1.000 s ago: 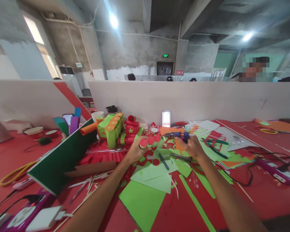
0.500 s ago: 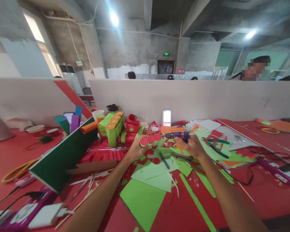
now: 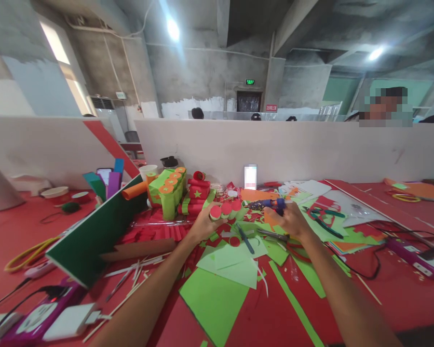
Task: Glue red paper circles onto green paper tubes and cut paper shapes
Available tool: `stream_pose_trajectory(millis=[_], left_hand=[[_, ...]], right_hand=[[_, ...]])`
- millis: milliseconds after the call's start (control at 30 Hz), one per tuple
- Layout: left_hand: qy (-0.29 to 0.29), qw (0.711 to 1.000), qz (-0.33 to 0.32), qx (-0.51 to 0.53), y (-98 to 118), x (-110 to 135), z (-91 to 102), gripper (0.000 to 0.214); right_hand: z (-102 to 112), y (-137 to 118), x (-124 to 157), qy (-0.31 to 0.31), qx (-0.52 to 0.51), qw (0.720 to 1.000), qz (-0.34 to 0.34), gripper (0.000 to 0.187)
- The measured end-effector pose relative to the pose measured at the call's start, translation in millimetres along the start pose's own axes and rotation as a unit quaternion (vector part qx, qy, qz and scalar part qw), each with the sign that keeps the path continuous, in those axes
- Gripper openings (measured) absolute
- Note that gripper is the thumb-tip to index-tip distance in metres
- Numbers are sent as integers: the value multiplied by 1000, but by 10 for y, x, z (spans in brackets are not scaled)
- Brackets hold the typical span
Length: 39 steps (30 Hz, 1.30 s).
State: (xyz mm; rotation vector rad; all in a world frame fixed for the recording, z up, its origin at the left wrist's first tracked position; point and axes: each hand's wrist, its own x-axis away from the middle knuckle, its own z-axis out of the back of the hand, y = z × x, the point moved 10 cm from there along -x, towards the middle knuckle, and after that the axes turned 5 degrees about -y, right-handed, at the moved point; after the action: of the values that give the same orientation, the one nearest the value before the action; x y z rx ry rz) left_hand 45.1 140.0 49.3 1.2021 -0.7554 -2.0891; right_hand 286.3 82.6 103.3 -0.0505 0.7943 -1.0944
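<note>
My left hand (image 3: 202, 225) is closed around a row of green paper rolls with red round ends (image 3: 224, 210), held just above the red table (image 3: 401, 294). My right hand (image 3: 290, 219) grips a blue glue gun (image 3: 268, 204) whose tip points left toward the rolls, a short gap away. Below the hands lie green paper sheets (image 3: 217, 294), a blue pen (image 3: 245, 239) and a small red paper disc (image 3: 233, 241).
A green-and-orange paper model (image 3: 168, 190) and red star-marked rolls (image 3: 196, 195) stand behind the left hand. A dark green board (image 3: 94, 236) leans at left. Scissors (image 3: 321, 219), a purple power strip (image 3: 415, 258) with cables, a phone (image 3: 250, 176) and a white partition (image 3: 311, 149) are around.
Almost nothing has shifted: both hands keep their hold, and the view has drifted slightly.
</note>
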Motion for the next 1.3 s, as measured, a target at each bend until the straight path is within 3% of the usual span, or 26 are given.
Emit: stream_pose_trajectory(millis=[833, 1300], left_hand=[[1, 1000, 13, 6, -31, 3, 6, 43], [1, 1000, 12, 2, -30, 3, 12, 44]], right_hand=[[84, 155, -1, -33, 1, 999, -12, 40], [123, 262, -2, -18, 5, 1000, -14, 42]])
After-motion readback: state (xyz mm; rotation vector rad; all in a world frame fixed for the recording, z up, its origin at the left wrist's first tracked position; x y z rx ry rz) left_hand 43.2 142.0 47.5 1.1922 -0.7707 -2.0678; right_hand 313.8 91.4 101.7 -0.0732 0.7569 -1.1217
